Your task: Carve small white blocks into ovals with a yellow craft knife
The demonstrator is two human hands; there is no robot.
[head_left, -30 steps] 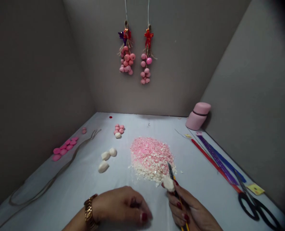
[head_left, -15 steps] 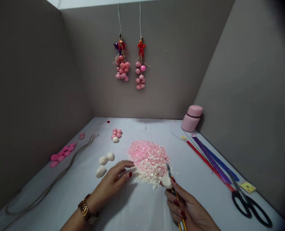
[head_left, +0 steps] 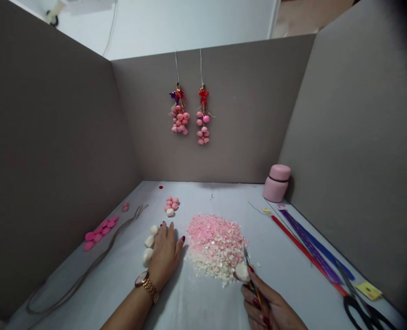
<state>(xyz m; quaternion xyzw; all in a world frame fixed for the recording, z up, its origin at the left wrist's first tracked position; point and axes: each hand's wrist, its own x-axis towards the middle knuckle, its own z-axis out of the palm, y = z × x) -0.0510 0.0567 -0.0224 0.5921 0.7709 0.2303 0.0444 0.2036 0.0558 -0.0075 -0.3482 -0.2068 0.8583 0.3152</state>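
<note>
White lumps (head_left: 149, 241) run up-frame, lower left, just left of the loosely spread left hand (head_left: 166, 256). Right hand's (head_left: 265, 303) got a knife (head_left: 246, 257) plus another chunk (head_left: 242, 272).

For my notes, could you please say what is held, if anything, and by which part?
Right hand: a knife by its handle, a white lump by its sides. Left hand: no hold visible.

1. Slim knife (head_left: 246, 260): metal blade with a dull shine.
2. Held white lump (head_left: 242, 272): matt, perhaps soap, though too blurred to be sure.
3. Pink-and-white shavings (head_left: 217, 238): rough, flaky.
4. Wristwatch (head_left: 149, 286): polished, gold-coloured metal.
5. Cord (head_left: 115, 236): coarse, fibrous, matt.
6. Purple ribbon (head_left: 311, 247): glossy cloth.
7. Scissors (head_left: 353, 290): metal blades, smooth black plastic handles.
8. Pink flask (head_left: 276, 187): smooth, satiny.
</note>
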